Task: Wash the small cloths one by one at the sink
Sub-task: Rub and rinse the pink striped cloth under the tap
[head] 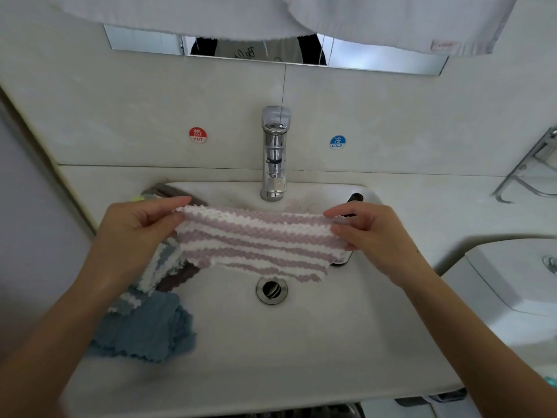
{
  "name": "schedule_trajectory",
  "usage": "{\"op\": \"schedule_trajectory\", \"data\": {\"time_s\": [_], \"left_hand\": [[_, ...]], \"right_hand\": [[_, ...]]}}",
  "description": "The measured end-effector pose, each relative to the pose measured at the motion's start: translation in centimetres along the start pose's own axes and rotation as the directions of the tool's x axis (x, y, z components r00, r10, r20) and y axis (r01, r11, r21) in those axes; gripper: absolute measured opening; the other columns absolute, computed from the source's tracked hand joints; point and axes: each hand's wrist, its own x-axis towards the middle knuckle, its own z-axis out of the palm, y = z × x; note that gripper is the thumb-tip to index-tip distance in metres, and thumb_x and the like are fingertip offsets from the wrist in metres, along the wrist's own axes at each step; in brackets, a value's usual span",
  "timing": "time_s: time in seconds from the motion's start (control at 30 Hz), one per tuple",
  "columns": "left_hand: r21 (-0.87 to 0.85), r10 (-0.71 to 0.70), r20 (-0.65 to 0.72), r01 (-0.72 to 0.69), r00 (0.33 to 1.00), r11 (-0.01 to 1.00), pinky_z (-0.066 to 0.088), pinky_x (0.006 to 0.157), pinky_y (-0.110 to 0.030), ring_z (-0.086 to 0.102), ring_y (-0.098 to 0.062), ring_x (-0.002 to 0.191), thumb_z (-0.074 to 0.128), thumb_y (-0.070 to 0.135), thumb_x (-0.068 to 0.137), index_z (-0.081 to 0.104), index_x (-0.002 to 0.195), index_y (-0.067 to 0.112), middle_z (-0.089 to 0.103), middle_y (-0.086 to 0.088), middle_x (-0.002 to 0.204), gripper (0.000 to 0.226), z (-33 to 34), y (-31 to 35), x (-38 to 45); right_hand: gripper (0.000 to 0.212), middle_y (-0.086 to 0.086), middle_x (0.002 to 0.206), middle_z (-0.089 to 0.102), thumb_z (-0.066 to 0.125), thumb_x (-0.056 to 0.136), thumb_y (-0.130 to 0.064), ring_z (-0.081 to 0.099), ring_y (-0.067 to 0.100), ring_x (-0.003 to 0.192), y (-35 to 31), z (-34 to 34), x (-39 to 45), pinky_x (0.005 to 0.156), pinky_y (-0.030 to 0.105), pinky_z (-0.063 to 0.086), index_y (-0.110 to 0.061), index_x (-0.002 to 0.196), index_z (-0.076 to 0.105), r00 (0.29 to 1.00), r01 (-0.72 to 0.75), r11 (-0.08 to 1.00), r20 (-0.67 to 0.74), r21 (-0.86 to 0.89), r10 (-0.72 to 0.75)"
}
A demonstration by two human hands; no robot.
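1. Two bare forearms are reaching in from the bottom corners toward the white sink [301, 342].
2. Over on the sink's left rim, a blue cloth [144, 327] is lying crumpled, with a blue-and-white striped cloth [156, 267] and a brown cloth [176, 279] partly overlapping it just behind.
3. At the back left corner of the sink, a grey cloth [162, 190] is showing with a yellow-green edge beside it.
4. Above the basin, the left hand [138, 227] is pinching the left edge of a pink-and-white striped cloth [256, 239], with thumb and fingers curling closed on the fabric.
5. Opposite it, the right hand [370, 230] is pinching the right edge in the same way, with its fingers folding round the cloth.
6. Between the two hands, the striped cloth is hanging spread out flat, in front of the chrome faucet [275, 152] and above the drain [272, 289].
7. Behind the right hand, a dark bottle [354, 199] is standing on the sink's rim, mostly hidden.
8. On the wall, a red HOT sticker [198, 135] and a blue COLD sticker [337, 142] are sitting either side of the faucet.
9. Overhead, a white towel [271, 13] is hanging across the mirror [144, 40].
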Motion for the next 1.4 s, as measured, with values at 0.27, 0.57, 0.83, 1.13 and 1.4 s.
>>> {"op": "schedule_trajectory", "data": {"time_s": [0.27, 0.57, 0.83, 1.13, 1.4], "left_hand": [[-0.098, -0.134, 0.098, 0.144, 0.986, 0.985, 0.05, 0.06, -0.007, 0.069, -0.002, 0.071, 0.064, 0.0, 0.086, 0.072, 0.092, 0.025, 0.073, 0.016, 0.075, 0.027, -0.1, 0.0, 0.5], [0.339, 0.031, 0.07, -0.053, 0.997, 0.939, 0.04, 0.065, 0.0, 0.059, 0.002, 0.074, 0.074, 0.005, 0.079, 0.067, 0.088, 0.025, 0.063, 0.016, 0.083, 0.023, 0.8, -0.1, 0.4], [0.475, 0.035, 0.181, -0.118, 0.983, 0.872, 0.037, 0.06, -0.014, 0.054, -0.003, 0.068, 0.071, 0.015, 0.084, 0.066, 0.077, 0.027, 0.059, 0.016, 0.073, 0.015, 0.3, 0.9, 0.5], [-0.036, -0.203, 0.376, 0.233, 0.904, 0.972, 0.052, 0.068, -0.02, 0.068, -0.011, 0.076, 0.07, 0.073, 0.057, 0.073, 0.081, 0.018, 0.072, 0.004, 0.081, 0.06, -1.3, 1.3, 1.1], [-0.178, -0.39, 0.328, 0.461, 0.861, 0.869, 0.047, 0.047, -0.022, 0.056, -0.015, 0.059, 0.051, 0.019, 0.097, 0.064, 0.08, 0.01, 0.06, -0.001, 0.065, 0.023, 2.5, 1.6, 0.3]], "right_hand": [[0.029, 0.015, 0.076, 0.058, 0.067, 0.088, -0.001, 0.057, 0.016, 0.074, -0.2, -0.8, 0.4, 0.07, 0.024, 0.051, -0.029, 0.085, 0.076, 0.998, -0.042, 0.989, -0.045, 0.145, 0.048], [0.032, -0.017, 0.09, 0.058, 0.072, 0.087, -0.013, 0.055, -0.007, 0.072, -0.6, -0.1, 0.5, 0.067, 0.0, 0.041, -0.017, 0.118, 0.067, 0.998, 0.017, 0.897, -0.042, -0.442, -0.04], [0.012, 0.0, 0.087, 0.058, 0.068, 0.089, -0.02, 0.054, 0.007, 0.076, -0.3, -0.9, 1.0, 0.065, 0.007, 0.036, -0.013, 0.08, 0.07, 0.989, 0.113, 0.82, -0.014, -0.561, -0.145], [0.028, -0.005, 0.064, 0.056, 0.055, 0.097, -0.021, 0.054, 0.01, 0.062, -0.5, -1.5, 0.2, 0.064, 0.027, 0.042, -0.012, 0.071, 0.055, 0.98, -0.169, 0.957, 0.139, 0.236, 0.139], [0.018, 0.011, 0.075, 0.062, 0.061, 0.095, -0.019, 0.056, 0.03, 0.076, -0.4, 0.2, 0.2, 0.076, 0.043, 0.041, -0.004, 0.086, 0.061, 0.967, -0.254, 0.899, 0.084, 0.357, 0.24]]}}
